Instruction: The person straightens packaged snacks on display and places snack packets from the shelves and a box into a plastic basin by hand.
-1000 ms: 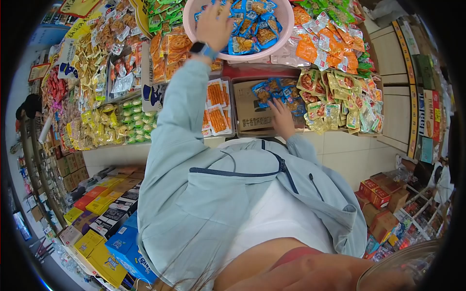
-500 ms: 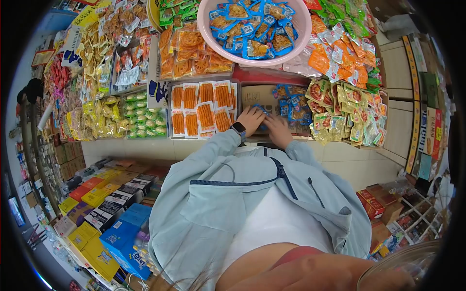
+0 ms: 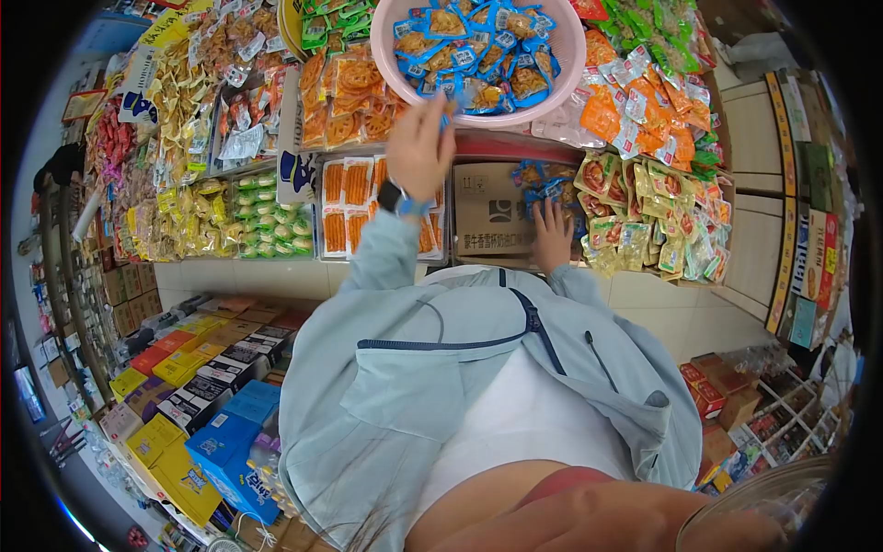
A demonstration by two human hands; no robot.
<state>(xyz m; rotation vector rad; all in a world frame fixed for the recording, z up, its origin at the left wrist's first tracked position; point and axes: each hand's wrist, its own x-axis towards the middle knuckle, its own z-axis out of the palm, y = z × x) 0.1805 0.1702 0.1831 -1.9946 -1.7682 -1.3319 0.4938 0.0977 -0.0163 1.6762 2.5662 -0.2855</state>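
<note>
My left hand [image 3: 421, 152], with a watch on its wrist, is raised at the near rim of a pink basket [image 3: 572, 87]. A small blue snack packet [image 3: 448, 117] is pinched between its fingers. Blue packets of the same kind [image 3: 451, 57] fill the basket. My right hand [image 3: 554, 237] lies with fingers stretched out on a small pile of blue packets [image 3: 544, 189]. That pile sits at the right side of a cardboard-lined compartment [image 3: 487, 216]. Printed cardboard shows to the left of the pile.
Left of the compartment is a tray of orange stick snacks [image 3: 357, 179], with green-and-white packets [image 3: 274, 216] beyond. Tan and red packets [image 3: 635, 207] lie to the right. Orange packets [image 3: 354, 92] stand behind. Stacked boxes [image 3: 235, 451] are on the floor at left.
My left hand has moved from the compartment up and left to the basket with a blue packet. My right hand has shifted right onto the pile, uncovering the printed cardboard.
</note>
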